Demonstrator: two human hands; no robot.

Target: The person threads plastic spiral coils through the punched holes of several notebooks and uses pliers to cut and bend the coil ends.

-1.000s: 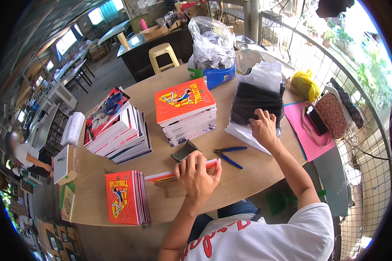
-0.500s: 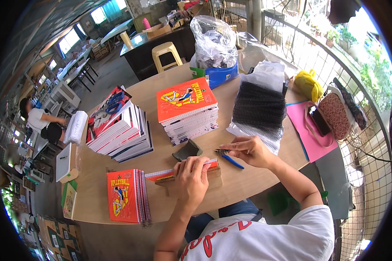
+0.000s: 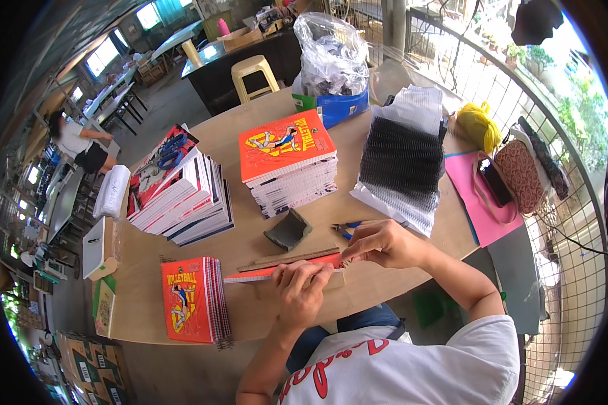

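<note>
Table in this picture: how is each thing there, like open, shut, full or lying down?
Held notebook: pressed under the left hand
Right hand: fingertips at that notebook's right end
Pliers: lying down, partly hidden
Spiral notebooks: shut, piled
Tall stack: shut, standing
Scissors: lying on books
Phone: screen dark
Clear bag: full, upright

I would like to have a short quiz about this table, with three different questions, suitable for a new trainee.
1. Which is nearer to the blue-handled metal pliers: the left hand or the right hand?
2. True or false: the beige plastic stool stands on top of the light-brown wooden table.
3. Complete: the left hand is on a thin paper notebook whose cover is ____.

Key:
1. The right hand.
2. False; it stands beyond the table.
3. Orange.
</note>
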